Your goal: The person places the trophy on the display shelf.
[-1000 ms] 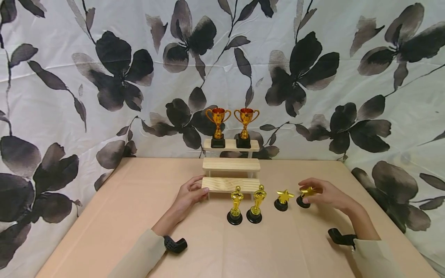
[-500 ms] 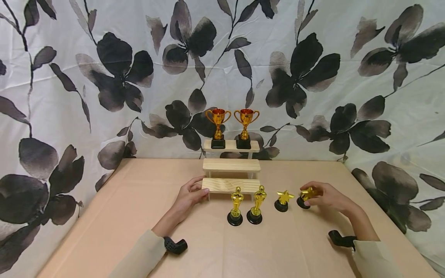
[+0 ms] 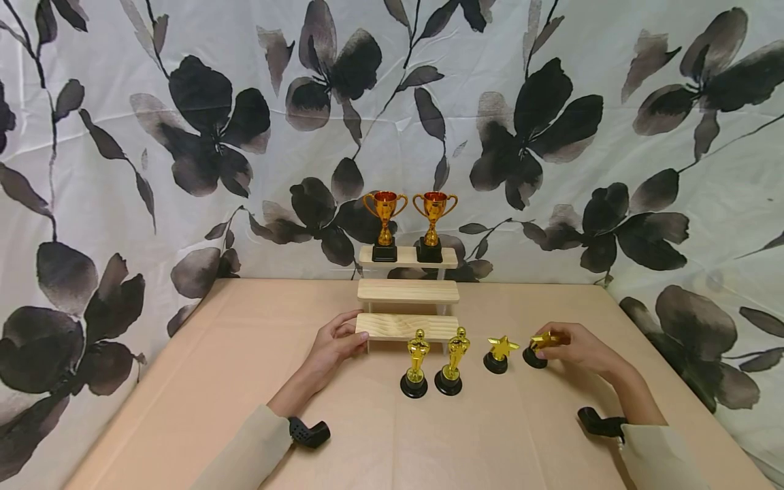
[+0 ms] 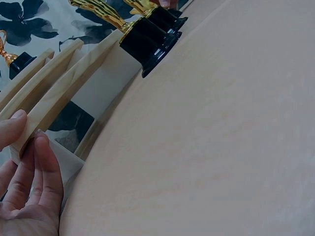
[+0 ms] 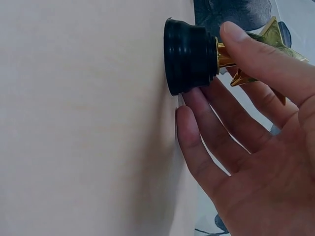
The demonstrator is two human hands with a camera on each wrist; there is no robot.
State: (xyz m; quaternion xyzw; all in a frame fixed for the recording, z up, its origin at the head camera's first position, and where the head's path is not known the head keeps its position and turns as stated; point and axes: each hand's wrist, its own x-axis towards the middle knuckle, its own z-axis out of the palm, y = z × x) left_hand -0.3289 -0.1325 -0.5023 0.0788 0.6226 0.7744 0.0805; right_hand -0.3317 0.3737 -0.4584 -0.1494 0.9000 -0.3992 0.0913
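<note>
In the head view my left hand (image 3: 335, 342) is at the left end of a three-step wooden display stand (image 3: 407, 327). The left wrist view shows its thumb on top of the lowest board (image 4: 64, 93) and its fingers beneath, pinching the end. My right hand (image 3: 578, 348) holds a gold star trophy (image 3: 535, 356) on a round black base; the right wrist view shows the thumb across its stem (image 5: 225, 55) and fingers behind. Beside it stands a second star trophy (image 3: 499, 354). Two gold figure trophies (image 3: 416, 364) (image 3: 452, 361) stand upright before the stand.
Two gold cup trophies (image 3: 384, 221) (image 3: 432, 224) with black square bases stand on the top step. The middle step (image 3: 407, 290) is bare wood. A peach-coloured cloth (image 3: 490, 435) covers the table, and a floral curtain (image 3: 398, 136) hangs behind it.
My right hand shifts slightly around the star trophy, whose star is now more covered by the fingers. The left hand and the stand keep their places.
</note>
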